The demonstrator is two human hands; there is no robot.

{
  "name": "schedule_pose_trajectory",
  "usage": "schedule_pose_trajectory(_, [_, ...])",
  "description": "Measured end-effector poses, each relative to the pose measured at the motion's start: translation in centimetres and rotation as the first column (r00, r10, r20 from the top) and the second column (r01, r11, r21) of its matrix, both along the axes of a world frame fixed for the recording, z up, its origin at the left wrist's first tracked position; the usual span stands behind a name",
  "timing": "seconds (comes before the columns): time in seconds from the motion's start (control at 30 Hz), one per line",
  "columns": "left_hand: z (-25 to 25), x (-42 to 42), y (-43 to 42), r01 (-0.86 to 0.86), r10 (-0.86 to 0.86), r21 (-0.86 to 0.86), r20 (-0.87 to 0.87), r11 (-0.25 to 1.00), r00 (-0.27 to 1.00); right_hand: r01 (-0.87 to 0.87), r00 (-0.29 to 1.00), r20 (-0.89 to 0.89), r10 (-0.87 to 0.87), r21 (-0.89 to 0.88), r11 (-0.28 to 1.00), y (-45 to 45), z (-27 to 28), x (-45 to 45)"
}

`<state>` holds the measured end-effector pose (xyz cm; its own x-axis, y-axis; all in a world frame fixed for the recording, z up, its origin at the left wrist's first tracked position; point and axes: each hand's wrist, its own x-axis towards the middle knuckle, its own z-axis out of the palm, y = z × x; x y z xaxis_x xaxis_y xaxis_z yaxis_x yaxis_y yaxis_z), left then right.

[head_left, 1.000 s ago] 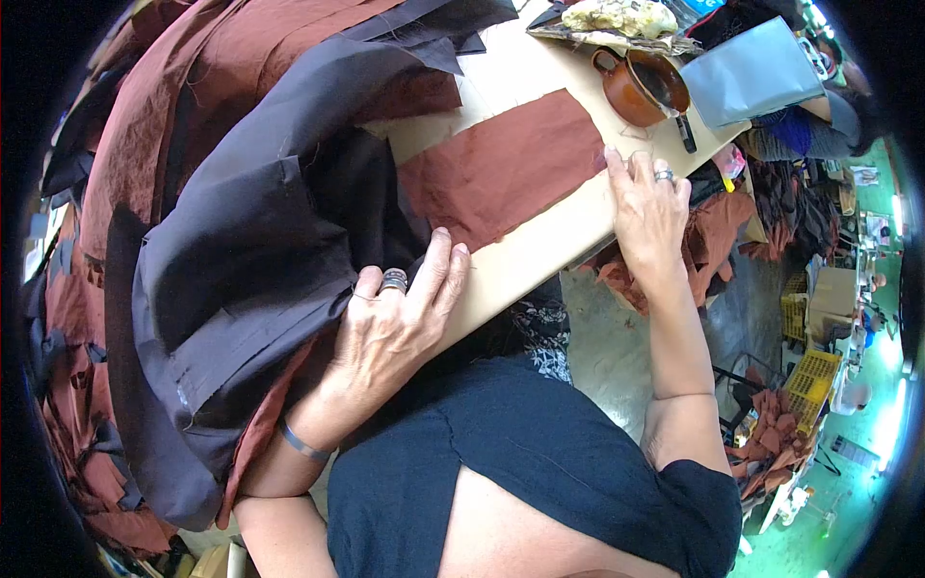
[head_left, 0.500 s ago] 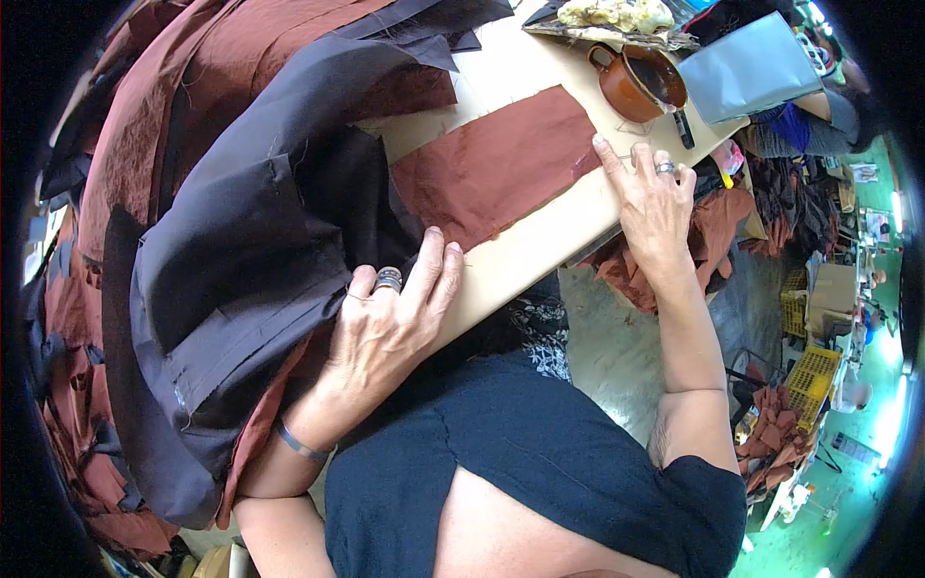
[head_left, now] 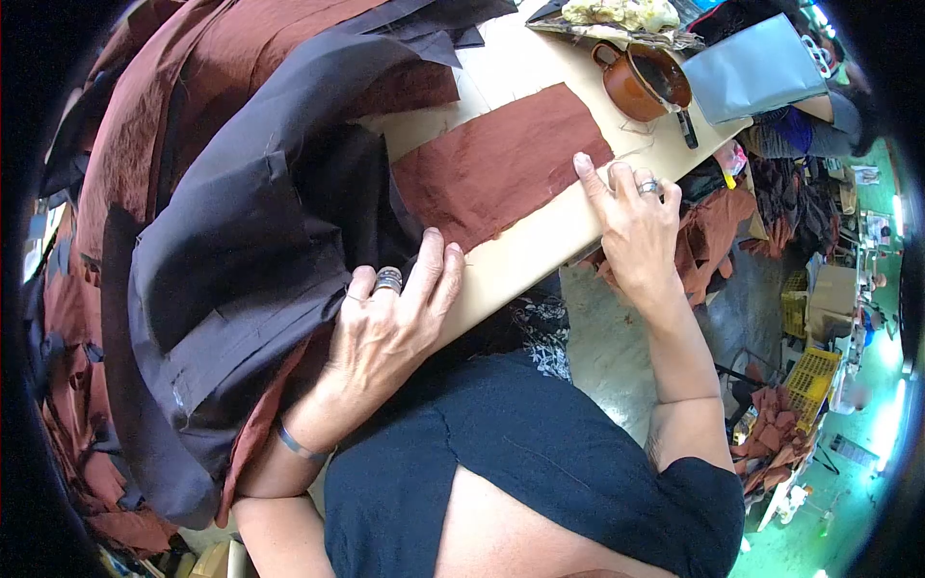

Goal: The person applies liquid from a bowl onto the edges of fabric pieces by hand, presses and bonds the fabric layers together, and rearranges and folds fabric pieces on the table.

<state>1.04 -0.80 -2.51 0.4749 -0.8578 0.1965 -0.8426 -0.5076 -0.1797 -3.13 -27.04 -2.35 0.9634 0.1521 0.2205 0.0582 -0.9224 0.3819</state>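
A reddish-brown cloth panel (head_left: 501,164) lies flat on the pale tabletop (head_left: 530,252). My left hand (head_left: 400,313) rests at the panel's lower left corner, fingers apart, beside the bulky dark cloth (head_left: 231,231) that spreads over the table's left side. Near the panel's right end is my right hand (head_left: 636,226), its index fingertip at the panel's lower right edge. The other fingers of that hand are bent over the table edge, with nothing visible in them.
A brown glazed cup (head_left: 644,87) stands at the upper right, a black marker (head_left: 687,129) beside it. Further right are a grey-blue folder (head_left: 756,69) and part of another person (head_left: 836,123). Yellow crates (head_left: 809,380) and cloth scraps (head_left: 771,433) lie beyond.
My right hand has shifted left and slightly down along the panel's edge, its index finger now at the cloth. My left hand has hardly moved.
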Motion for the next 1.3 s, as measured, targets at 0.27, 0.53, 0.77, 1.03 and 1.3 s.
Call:
schedule_pose_trajectory(0.27, [0.1, -0.1, 0.1, -0.004, 0.004, 0.005, 0.001, 1.000, 1.000, -0.170, 0.979, -0.033, 0.199, 0.389, 0.905, 1.6, 0.6, 0.4])
schedule_pose_trajectory(0.53, [0.1, -0.2, 0.0, -0.010, 0.010, 0.002, 0.003, 1.000, 1.000, 0.107, 0.981, 0.129, -0.147, 0.280, 0.954, -11.5, 4.8, 6.1])
schedule_pose_trajectory(0.77, [0.0, -0.2, 0.0, -0.008, 0.008, 0.004, -0.010, 1.000, 1.000, 0.331, 0.929, -0.218, -0.300, 0.124, 0.935, -13.0, 4.4, 9.0])
schedule_pose_trajectory(1.03, [0.0, -0.2, -0.1, -0.009, 0.009, -0.018, 0.003, 1.000, 1.000, 0.155, 0.984, 0.043, -0.171, 0.251, 0.956, -12.4, 5.9, 6.3])
schedule_pose_trajectory(1.3, [0.2, -0.1, 0.0, 0.007, -0.007, 0.010, 0.002, 1.000, 1.000, -0.007, 1.000, 0.009, 0.004, 0.406, 0.914, -1.0, 3.7, 1.6])
